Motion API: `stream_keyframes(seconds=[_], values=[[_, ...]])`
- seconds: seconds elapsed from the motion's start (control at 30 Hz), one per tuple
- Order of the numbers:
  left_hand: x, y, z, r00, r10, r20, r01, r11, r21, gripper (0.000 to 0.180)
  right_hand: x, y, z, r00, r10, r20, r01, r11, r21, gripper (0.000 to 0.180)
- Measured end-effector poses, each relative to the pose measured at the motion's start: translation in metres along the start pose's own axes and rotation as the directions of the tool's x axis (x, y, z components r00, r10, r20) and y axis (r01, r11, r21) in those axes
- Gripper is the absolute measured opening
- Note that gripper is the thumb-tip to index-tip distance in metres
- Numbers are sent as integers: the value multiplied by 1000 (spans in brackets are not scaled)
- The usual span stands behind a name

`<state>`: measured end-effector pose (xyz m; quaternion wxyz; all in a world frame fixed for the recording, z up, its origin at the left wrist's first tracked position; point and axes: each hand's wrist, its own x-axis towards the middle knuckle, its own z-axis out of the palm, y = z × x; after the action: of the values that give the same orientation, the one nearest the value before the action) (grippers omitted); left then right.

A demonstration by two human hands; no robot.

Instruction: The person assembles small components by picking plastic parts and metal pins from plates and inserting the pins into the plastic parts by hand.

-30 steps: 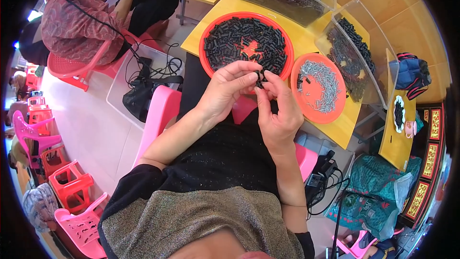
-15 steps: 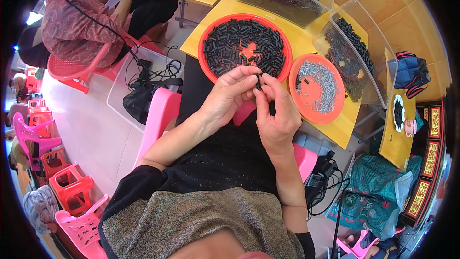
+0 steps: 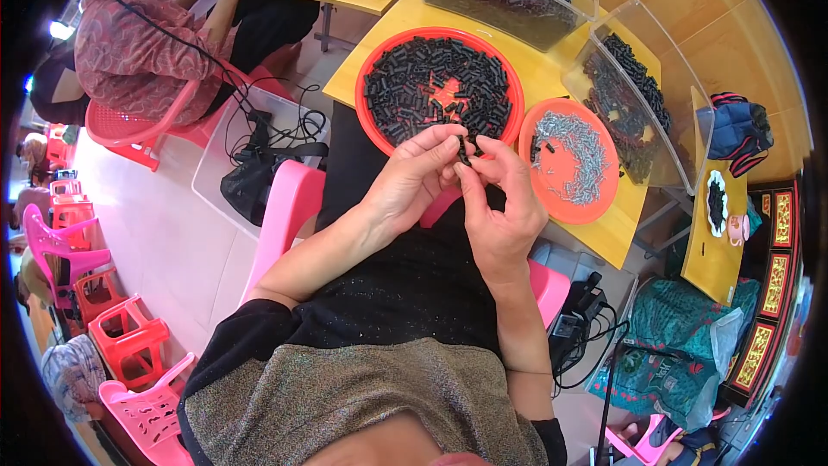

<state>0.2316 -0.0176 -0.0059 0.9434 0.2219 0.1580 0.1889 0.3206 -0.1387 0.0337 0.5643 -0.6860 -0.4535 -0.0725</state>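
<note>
Fingertips of both my hands meet in front of my body around a small black cylindrical piece (image 3: pixel 465 149). My left hand (image 3: pixel 416 171) pinches it between thumb and index finger. From the other side, my right hand (image 3: pixel 507 207) presses thumb and fingers on it; any smaller part between them is too hidden to make out. Just beyond my hands sits a red round basin (image 3: pixel 518 93) full of short black tubes (image 3: pixel 405 86). An orange plate (image 3: pixel 559 171) right of it holds silvery metal pins (image 3: pixel 595 168) and a few black pieces.
Two clear bins (image 3: pixel 509 19) (image 3: pixel 617 125) of black pieces stand along the yellow table (image 3: pixel 345 82). A co-worker (image 3: pixel 147 60) sits at the far left. Cables (image 3: pixel 297 125) and a black bag (image 3: pixel 250 194) lie in a box by my pink chair (image 3: pixel 289 207).
My right hand has shifted slightly, its fingers loosening and turning around the black piece. My left hand keeps its pinch, nearly in place.
</note>
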Motion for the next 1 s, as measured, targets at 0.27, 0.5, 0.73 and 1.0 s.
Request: stream_keyframes(seconds=[0.27, 0.5, 0.73, 1.0], values=[[-1, -2, 3, 995, 85, -46, -78, 988, 136, 19, 0, -2, -3, 998, 60, 35, -59, 998, -28, 38], [-2, -2, 2, 992, 114, -60, -100, 977, 190, 22, -3, 5, 3, 999, -40, 14, 41, 994, -106, 44], [-1, -3, 2, 993, 81, -87, -69, 988, 136, 22, -2, 6, 4, 998, -63, 13, 64, 991, -114, 43], [2, 0, -6, 999, -2, -46, 8, 992, 129, 21, 3, 12, -9, 996, -8, 85, 18, 993, -113, 43]])
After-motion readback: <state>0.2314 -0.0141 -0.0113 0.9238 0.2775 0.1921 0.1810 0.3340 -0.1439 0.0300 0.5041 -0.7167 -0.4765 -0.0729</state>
